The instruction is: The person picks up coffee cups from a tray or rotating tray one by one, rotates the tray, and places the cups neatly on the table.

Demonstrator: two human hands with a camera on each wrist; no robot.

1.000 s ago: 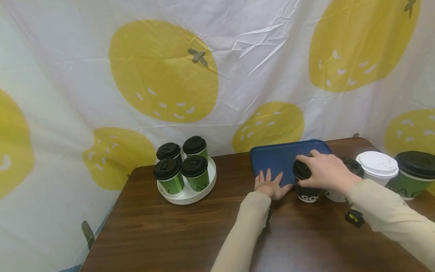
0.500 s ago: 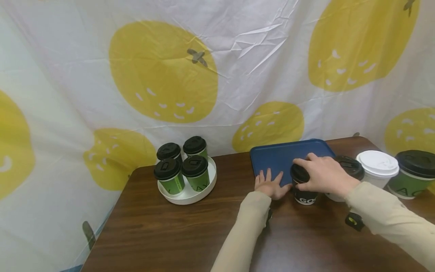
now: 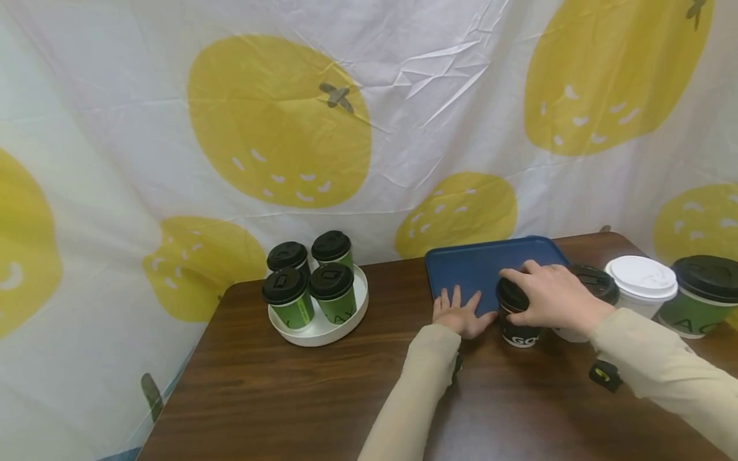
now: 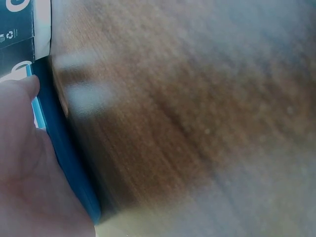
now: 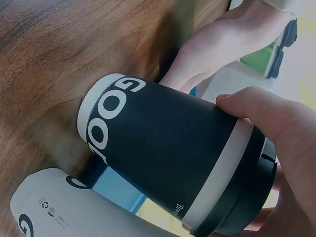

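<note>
In the head view my right hand [image 3: 556,296] grips a dark paper cup [image 5: 168,143] with a black lid, thumb and fingers round its upper part. The cup stands upright at the front edge of a blue tray [image 3: 478,262]. My left hand [image 3: 458,315] lies with fingers spread over the tray's near left part, its thumb close to the cup. In the left wrist view the hand [image 4: 29,168] touches the tray's rim. A white cup [image 5: 74,207] with dark lettering stands just right of the held one, partly hidden by my right hand in the head view.
On the right stand a white-lidded cup [image 3: 641,282] and a large green cup [image 3: 697,298] with a black lid. At the left, a round white tray [image 3: 319,336] bears several black-lidded cups. A patterned curtain [image 3: 438,128] hangs behind the brown table [image 3: 288,403].
My right hand and the dark cup shifted slightly left, then a little back right. The left hand keeps its place on the tray.
</note>
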